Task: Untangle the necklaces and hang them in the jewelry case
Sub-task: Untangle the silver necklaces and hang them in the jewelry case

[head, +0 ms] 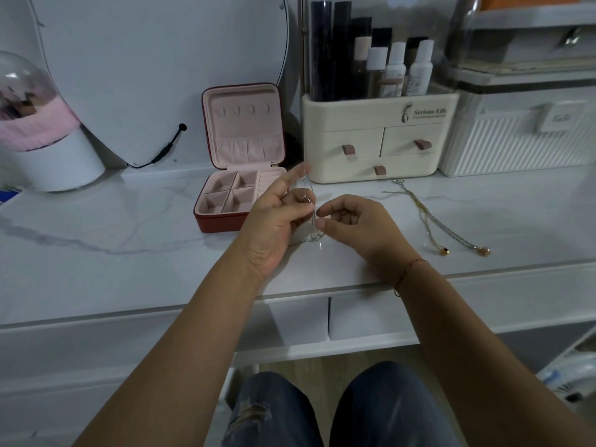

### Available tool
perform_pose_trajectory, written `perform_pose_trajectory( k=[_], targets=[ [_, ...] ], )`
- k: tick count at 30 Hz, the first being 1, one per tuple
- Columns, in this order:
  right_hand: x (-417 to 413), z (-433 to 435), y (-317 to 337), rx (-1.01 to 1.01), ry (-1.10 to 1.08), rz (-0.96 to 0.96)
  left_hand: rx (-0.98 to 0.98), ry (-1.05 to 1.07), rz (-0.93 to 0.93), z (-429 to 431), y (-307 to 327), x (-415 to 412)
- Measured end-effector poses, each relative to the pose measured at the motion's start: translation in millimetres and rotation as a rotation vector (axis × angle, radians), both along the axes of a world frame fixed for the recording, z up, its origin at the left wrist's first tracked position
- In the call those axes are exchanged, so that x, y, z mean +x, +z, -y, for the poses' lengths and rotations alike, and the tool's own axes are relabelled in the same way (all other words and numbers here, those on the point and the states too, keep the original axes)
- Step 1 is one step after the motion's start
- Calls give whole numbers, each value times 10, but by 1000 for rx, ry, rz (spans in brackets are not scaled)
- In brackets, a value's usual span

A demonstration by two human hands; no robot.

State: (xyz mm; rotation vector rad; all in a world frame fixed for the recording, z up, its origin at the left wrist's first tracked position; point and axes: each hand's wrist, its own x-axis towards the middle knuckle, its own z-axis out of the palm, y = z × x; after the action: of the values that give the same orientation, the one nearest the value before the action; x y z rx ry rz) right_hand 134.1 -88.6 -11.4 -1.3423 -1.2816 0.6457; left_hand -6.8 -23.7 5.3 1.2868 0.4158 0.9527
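A thin silver necklace (pixel 313 221) hangs between my two hands above the white marble tabletop (pixel 129 240). My left hand (pixel 277 217) holds its upper part, index finger pointing up and the other fingers curled round the chain. My right hand (pixel 351 221) pinches the chain lower down with thumb and forefinger. The red jewelry case (pixel 240 156) stands open just left of my left hand; the hooks in its pink lid are bare. Two more necklaces (pixel 442 221) with small round pendants lie stretched out on the tabletop to the right of my right hand.
A cream drawer organiser (pixel 380 140) with bottles stands behind my hands, a ribbed white box (pixel 522 137) to its right. A round mirror (pixel 154 69) with a black cable leans at the back left, beside a domed pink-and-white holder (pixel 38 124). The table's front edge runs under my forearms.
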Motion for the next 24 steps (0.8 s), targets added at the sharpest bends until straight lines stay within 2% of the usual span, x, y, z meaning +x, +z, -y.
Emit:
perform_pose_trajectory(
  k=[13, 24],
  targets=[
    [11, 33, 17, 72, 15, -83, 57, -88, -57, 46, 16, 22],
    [43, 16, -3, 65, 13, -70, 34, -36, -26, 0, -29, 26]
  ],
)
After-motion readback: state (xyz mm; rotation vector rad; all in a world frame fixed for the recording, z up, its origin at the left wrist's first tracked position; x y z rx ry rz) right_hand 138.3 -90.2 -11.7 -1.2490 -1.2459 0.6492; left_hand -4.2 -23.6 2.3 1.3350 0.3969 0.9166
